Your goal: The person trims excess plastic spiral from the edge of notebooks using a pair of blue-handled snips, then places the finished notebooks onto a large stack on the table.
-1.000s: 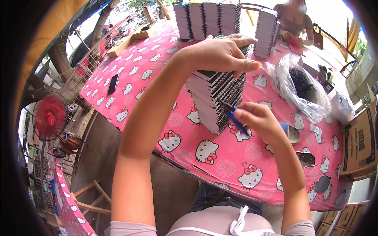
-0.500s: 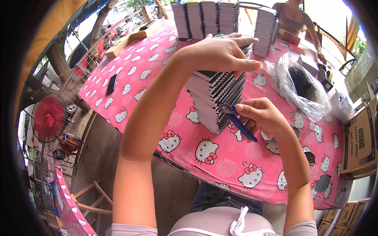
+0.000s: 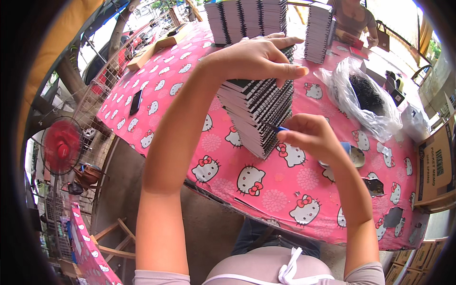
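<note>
A tall stack of spiral-bound notebooks [image 3: 254, 116] stands on the pink table, its black wire spines facing right. Across its top lies my left hand [image 3: 254, 59], fingers stretched out and thumb pointing right. My right hand [image 3: 313, 135] is closed around blue-handled pliers [image 3: 281, 128] at the stack's right side. The dark jaws point left and meet the spines about halfway up; whether they grip a wire is too small to tell. Most of the handles are hidden behind my fingers.
More notebook stacks [image 3: 247, 21] stand at the far edge, with another stack [image 3: 317, 35] beside them. A plastic bag [image 3: 344, 102] of black coils lies at right, near a cardboard box [image 3: 434, 161]. A phone [image 3: 136, 102] rests at left. Another person [image 3: 354, 23] sits across.
My right hand has turned, so the pliers' handles are now mostly covered. Both hands sit slightly further left and higher in view. The person opposite has drawn a hand back.
</note>
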The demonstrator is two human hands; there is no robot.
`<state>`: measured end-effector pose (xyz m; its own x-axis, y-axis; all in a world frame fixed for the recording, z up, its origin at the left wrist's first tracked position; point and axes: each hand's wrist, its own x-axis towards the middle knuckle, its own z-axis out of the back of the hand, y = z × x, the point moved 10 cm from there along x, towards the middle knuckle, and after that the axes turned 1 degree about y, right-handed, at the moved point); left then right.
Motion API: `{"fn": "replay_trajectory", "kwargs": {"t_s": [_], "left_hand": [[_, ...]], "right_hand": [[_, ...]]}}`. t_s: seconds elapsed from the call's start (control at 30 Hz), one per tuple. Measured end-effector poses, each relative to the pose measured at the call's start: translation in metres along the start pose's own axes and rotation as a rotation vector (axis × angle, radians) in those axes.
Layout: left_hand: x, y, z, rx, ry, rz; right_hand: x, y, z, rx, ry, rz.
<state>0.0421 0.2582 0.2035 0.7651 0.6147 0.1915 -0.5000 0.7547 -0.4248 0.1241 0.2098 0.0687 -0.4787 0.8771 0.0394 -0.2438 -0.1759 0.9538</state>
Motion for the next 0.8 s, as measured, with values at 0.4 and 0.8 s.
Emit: {"fn": "replay_trajectory", "kwargs": {"t_s": [0.4,0.8], "left_hand": [[-0.006,0.006,0.006,-0.010,0.002,0.010],[-0.006,0.001,0.000,0.065,-0.005,-0.044]], "right_hand": [[-0.046,0.063,-0.004,-0.701,-0.512,0.733],[-0.008,-0.023,-0.021,0.170,0.068,-0.160]]}}
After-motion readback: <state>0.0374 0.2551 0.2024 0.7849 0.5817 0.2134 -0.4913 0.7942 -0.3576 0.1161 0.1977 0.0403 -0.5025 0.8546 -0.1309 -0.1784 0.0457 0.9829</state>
